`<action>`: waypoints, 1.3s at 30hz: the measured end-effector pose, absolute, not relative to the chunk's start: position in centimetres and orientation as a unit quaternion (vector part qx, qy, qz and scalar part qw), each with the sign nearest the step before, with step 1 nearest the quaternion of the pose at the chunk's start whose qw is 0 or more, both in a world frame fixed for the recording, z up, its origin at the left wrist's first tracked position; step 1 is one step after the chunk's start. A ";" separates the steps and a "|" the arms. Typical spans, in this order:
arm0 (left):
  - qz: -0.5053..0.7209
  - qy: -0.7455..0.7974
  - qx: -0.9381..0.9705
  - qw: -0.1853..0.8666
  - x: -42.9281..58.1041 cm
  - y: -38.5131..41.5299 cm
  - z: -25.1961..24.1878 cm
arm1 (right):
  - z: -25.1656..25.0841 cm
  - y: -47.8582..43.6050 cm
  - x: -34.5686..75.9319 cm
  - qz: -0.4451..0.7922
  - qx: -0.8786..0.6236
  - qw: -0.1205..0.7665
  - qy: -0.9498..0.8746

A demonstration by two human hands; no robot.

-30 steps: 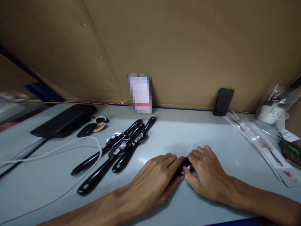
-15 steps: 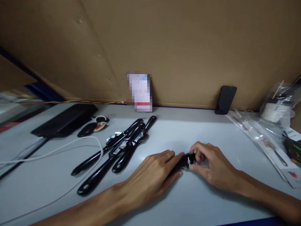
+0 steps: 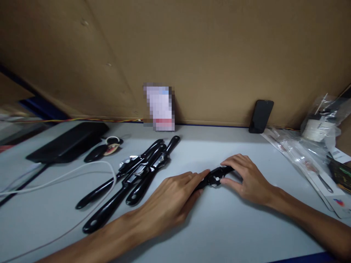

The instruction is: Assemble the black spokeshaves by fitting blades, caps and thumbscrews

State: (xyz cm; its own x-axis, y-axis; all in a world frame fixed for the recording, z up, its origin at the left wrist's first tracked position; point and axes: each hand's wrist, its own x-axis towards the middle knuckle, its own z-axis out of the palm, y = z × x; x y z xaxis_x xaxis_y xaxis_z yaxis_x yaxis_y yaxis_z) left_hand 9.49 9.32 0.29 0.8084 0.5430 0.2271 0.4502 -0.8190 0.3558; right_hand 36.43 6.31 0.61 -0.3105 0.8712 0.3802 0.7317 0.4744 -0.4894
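A black spokeshave (image 3: 215,178) with a metal blade and a small bright screw at its middle lies low over the table between my hands. My left hand (image 3: 179,193) is closed over its near handle, fingers stretched along it. At the other end, my right hand (image 3: 245,179) has its fingers curled over the far handle and its thumb close to the screw. Left of my hands several more black spokeshaves (image 3: 141,171) rest in an overlapping pile, with shiny blades in their middles.
A propped blurred screen (image 3: 161,109) and a dark phone (image 3: 261,116) lean against the cardboard wall (image 3: 208,54). Packaged brushes (image 3: 307,164) and a plastic-wrapped roll (image 3: 319,128) lie at right. A white cable (image 3: 82,168), keys (image 3: 112,146) and a black flat device (image 3: 71,142) occupy the left.
The spokeshave and my right hand have shifted slightly up. My right fingers now reach over the far handle, and the thumb sits a little off the screw. The view has shifted slightly.
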 end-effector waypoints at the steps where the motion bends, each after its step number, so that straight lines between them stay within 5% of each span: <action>1: 0.159 0.265 0.940 0.146 9.4 9.4 0.2 | 0.5 6.6 36.6 0.130 -0.518 0.325 -0.780; 7: 0.171 0.263 0.938 0.147 8.9 9.9 0.1 | 1.1 6.4 36.5 0.139 -0.515 0.426 -0.731; 25: 0.222 0.261 0.927 0.152 8.9 9.8 -0.5 | 1.1 5.7 35.6 0.234 -0.468 0.350 -0.777; 39: 0.232 0.262 0.921 0.169 8.8 9.9 -0.3 | 1.7 5.4 35.8 0.191 -0.455 0.246 -0.834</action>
State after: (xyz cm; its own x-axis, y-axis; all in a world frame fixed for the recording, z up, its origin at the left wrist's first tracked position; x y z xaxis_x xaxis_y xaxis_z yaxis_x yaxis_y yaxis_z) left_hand 8.81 9.86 -0.32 0.7543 0.5619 0.3394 0.4054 -0.8054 0.4325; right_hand 35.82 5.38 1.69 -0.4645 0.8535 0.2361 0.6663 0.5125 -0.5416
